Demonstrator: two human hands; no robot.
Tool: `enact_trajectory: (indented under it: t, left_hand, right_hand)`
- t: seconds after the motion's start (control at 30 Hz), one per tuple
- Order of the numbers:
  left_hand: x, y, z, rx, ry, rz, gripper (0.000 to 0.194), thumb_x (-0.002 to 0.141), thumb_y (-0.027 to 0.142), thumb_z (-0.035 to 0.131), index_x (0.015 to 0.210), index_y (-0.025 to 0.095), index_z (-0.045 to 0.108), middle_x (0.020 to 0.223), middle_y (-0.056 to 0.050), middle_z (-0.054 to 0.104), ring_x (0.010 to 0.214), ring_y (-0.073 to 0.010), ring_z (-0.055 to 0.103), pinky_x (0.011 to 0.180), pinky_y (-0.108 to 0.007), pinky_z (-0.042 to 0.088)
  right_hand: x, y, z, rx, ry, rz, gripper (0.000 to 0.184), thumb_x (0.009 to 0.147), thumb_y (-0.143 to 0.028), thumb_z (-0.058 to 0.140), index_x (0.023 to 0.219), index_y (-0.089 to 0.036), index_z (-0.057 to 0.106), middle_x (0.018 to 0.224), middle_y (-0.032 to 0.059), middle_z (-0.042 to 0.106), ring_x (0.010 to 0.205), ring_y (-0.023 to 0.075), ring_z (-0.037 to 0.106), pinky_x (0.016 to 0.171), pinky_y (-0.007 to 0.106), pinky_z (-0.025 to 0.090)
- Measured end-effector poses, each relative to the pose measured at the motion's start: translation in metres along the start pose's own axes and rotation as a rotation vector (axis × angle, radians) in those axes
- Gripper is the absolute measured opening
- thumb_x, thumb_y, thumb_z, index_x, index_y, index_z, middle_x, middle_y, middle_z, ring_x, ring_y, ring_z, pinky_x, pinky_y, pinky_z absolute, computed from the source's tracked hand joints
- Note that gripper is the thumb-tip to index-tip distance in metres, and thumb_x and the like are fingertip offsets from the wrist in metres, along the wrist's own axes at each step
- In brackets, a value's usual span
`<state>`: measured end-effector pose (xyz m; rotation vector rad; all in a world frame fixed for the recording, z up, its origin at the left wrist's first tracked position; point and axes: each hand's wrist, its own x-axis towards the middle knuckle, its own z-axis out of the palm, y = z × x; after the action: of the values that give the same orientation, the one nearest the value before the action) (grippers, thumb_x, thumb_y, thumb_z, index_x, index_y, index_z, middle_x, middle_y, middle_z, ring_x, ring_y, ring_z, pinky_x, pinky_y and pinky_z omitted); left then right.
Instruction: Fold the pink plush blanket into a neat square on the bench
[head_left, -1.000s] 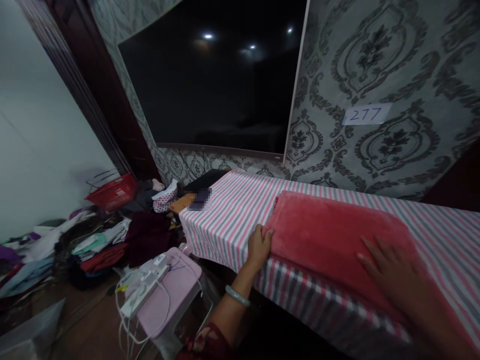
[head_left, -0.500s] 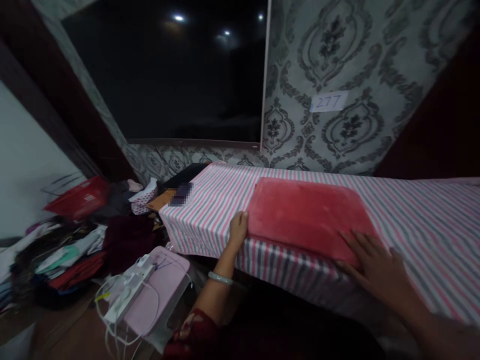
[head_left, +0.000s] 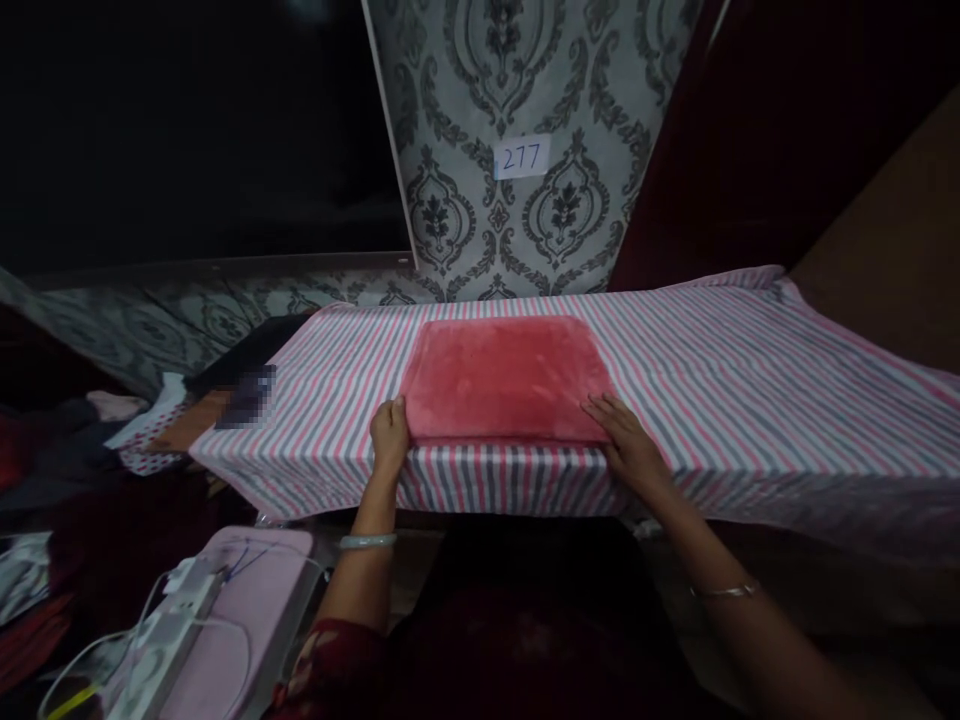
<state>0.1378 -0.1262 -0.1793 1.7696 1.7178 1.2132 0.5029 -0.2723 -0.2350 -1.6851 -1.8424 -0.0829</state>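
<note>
A red plush cushion (head_left: 506, 385), flat and rectangular with rounded corners, lies on a striped cloth (head_left: 720, 370) in pink, grey and white. My left hand (head_left: 390, 432) is closed at its front left corner, the fingers curled against the edge. At the front right corner rests my right hand (head_left: 628, 435), open, its outstretched fingers touching the plush top. Whether the red piece is padded or folded fabric is hard to tell.
The cloth drapes over the table's front edge. Low on the left, a power strip (head_left: 161, 640) with white cables lies on a pink-topped box (head_left: 240, 600). Clothes (head_left: 45, 590) are heaped beyond it. A large dark screen (head_left: 202, 130) hangs on the wall behind.
My view has swung right, so the cushion now sits nearer the middle. My right hand has shifted from lying across the cushion's right part to its front right corner. My left hand stays at the left corner.
</note>
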Motion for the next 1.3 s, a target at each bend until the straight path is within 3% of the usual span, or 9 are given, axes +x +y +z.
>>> enact_trajectory:
  t: [0.13, 0.23, 0.3, 0.4, 0.57, 0.7, 0.9, 1.13, 1.3]
  left_hand:
    - [-0.004, -0.003, -0.003, -0.113, -0.082, 0.027, 0.037, 0.091, 0.049, 0.036, 0.077, 0.021, 0.055, 0.075, -0.003, 0.059, 0.077, -0.0181, 0.054, 0.076, -0.029, 0.046]
    - [-0.013, -0.009, -0.004, -0.19, -0.015, 0.093, 0.041, 0.086, 0.052, 0.048, 0.107, 0.018, 0.057, 0.099, -0.006, 0.063, 0.084, -0.0183, 0.057, 0.078, -0.03, 0.049]
    - [-0.021, -0.011, -0.005, -0.142, 0.068, 0.206, 0.058, 0.081, 0.051, 0.057, 0.127, 0.017, 0.049, 0.121, -0.012, 0.058, 0.097, -0.0218, 0.059, 0.084, -0.034, 0.05]
    - [-0.032, -0.005, -0.011, 0.128, 0.133, 0.468, 0.071, 0.078, 0.052, 0.065, 0.137, 0.018, 0.046, 0.142, -0.018, 0.048, 0.128, -0.032, 0.049, 0.105, -0.046, 0.041]
    - [-0.042, 0.026, -0.007, 0.481, -0.163, 0.834, 0.063, 0.086, 0.035, 0.06, 0.146, 0.025, 0.044, 0.15, -0.011, 0.049, 0.145, -0.0318, 0.034, 0.121, -0.056, 0.014]
    - [-0.04, 0.037, 0.008, 0.581, -0.286, 0.853, 0.068, 0.082, 0.016, 0.055, 0.148, 0.024, 0.043, 0.153, -0.01, 0.046, 0.146, -0.031, 0.034, 0.121, -0.062, 0.006]
    - [-0.034, 0.017, 0.013, 0.592, -0.34, 0.778, 0.066, 0.081, 0.003, 0.044, 0.142, 0.025, 0.053, 0.149, -0.009, 0.051, 0.143, -0.0291, 0.041, 0.119, -0.064, 0.015]
    - [-0.036, 0.013, 0.009, 0.554, -0.296, 0.822, 0.064, 0.08, 0.005, 0.049, 0.141, 0.024, 0.054, 0.152, -0.013, 0.047, 0.144, -0.0303, 0.039, 0.118, -0.063, 0.02]
    - [-0.037, 0.013, -0.002, 0.464, -0.287, 0.856, 0.05, 0.091, 0.022, 0.05, 0.141, 0.022, 0.052, 0.15, -0.013, 0.05, 0.142, -0.0289, 0.041, 0.118, -0.06, 0.023]
  right_hand:
    - [-0.001, -0.004, -0.004, -0.035, 0.032, 0.037, 0.062, 0.083, -0.018, 0.039, 0.144, -0.019, 0.049, 0.152, 0.0081, 0.044, 0.146, 0.0237, 0.03, 0.119, 0.051, 0.03]
    - [-0.007, -0.004, -0.006, -0.064, 0.091, 0.099, 0.062, 0.082, -0.017, 0.039, 0.144, -0.018, 0.049, 0.152, 0.0088, 0.044, 0.144, 0.0235, 0.033, 0.118, 0.049, 0.031]
    - [-0.011, -0.003, -0.006, -0.072, 0.139, 0.091, 0.06, 0.084, -0.016, 0.038, 0.143, -0.02, 0.05, 0.15, 0.0085, 0.046, 0.141, 0.0228, 0.037, 0.117, 0.047, 0.033]
    - [-0.014, -0.002, -0.006, -0.113, 0.217, 0.004, 0.057, 0.086, -0.015, 0.04, 0.142, -0.022, 0.052, 0.145, 0.008, 0.052, 0.139, 0.024, 0.041, 0.114, 0.047, 0.037]
    - [-0.001, -0.027, -0.008, -0.298, 0.245, -0.098, 0.061, 0.089, -0.02, 0.05, 0.149, -0.022, 0.043, 0.146, 0.012, 0.051, 0.143, 0.0323, 0.034, 0.114, 0.06, 0.027]
    - [0.01, -0.043, -0.001, -0.334, 0.166, -0.155, 0.057, 0.089, -0.014, 0.046, 0.146, -0.022, 0.048, 0.145, 0.0116, 0.054, 0.139, 0.0292, 0.042, 0.114, 0.057, 0.028]
    - [0.004, -0.027, 0.01, -0.299, 0.145, -0.202, 0.059, 0.086, -0.003, 0.039, 0.139, -0.021, 0.056, 0.141, 0.0072, 0.058, 0.136, 0.0219, 0.046, 0.113, 0.043, 0.034]
    - [0.002, -0.028, 0.013, -0.223, 0.173, -0.18, 0.055, 0.09, -0.006, 0.037, 0.138, -0.021, 0.057, 0.142, 0.0074, 0.057, 0.137, 0.0224, 0.046, 0.114, 0.046, 0.034]
    - [0.0, -0.03, 0.001, -0.078, 0.14, -0.203, 0.047, 0.097, -0.035, 0.049, 0.142, -0.022, 0.053, 0.145, 0.0095, 0.054, 0.138, 0.0252, 0.045, 0.114, 0.049, 0.035]
